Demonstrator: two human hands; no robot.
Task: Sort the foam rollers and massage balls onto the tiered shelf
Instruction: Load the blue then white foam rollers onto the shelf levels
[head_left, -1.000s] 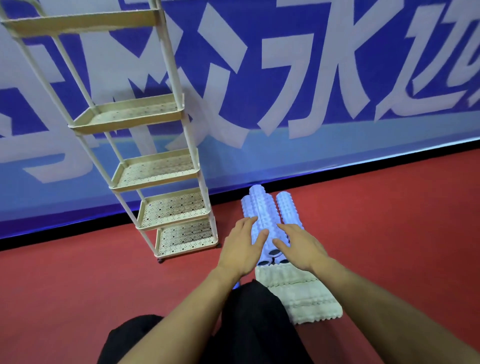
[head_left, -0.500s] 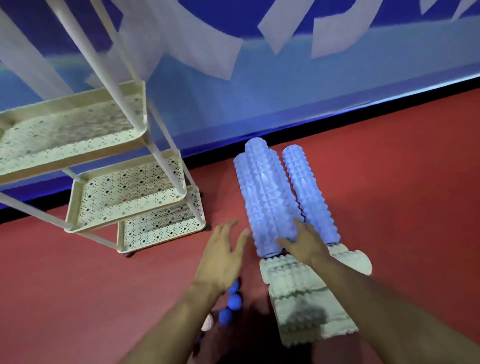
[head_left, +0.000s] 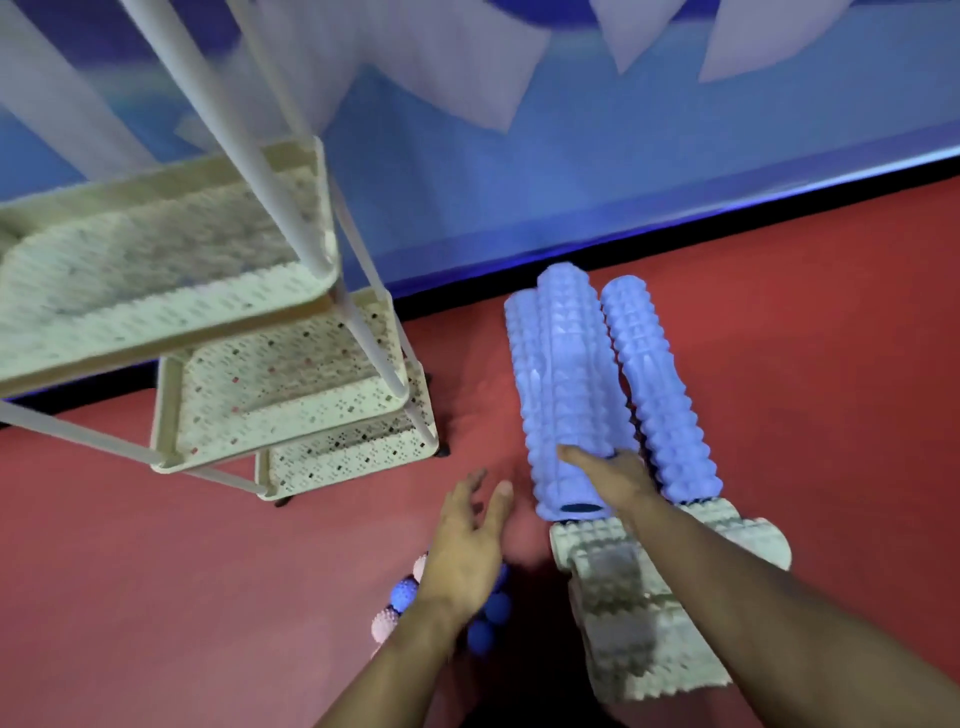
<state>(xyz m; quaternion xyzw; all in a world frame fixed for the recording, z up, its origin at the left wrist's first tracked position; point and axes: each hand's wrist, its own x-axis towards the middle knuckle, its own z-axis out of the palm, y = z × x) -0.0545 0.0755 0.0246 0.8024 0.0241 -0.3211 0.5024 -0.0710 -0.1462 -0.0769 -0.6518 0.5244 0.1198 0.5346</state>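
Note:
Three blue ridged foam rollers lie together on the red floor. My right hand (head_left: 615, 480) grips the near end of the top blue roller (head_left: 569, 384), which is raised above a second blue roller (head_left: 517, 332) on its left; a third blue roller (head_left: 657, 384) lies to the right. Cream foam rollers (head_left: 639, 597) lie just in front of them, under my right forearm. My left hand (head_left: 467, 545) hovers with fingers spread, holding nothing, above blue massage balls (head_left: 402, 595) and pale pink spiky balls (head_left: 384, 626). The cream tiered shelf (head_left: 291, 395) stands at the left.
A blue and white banner wall (head_left: 571, 156) runs behind the shelf and rollers, with a black strip at its foot. Red floor (head_left: 156, 597) stretches to the left and right. The shelf's white posts (head_left: 270, 171) slant across the upper left.
The view has dropped closer to the floor. My right hand has closed round the top blue roller's near end and raised it. My left hand has come off the rollers and moved left.

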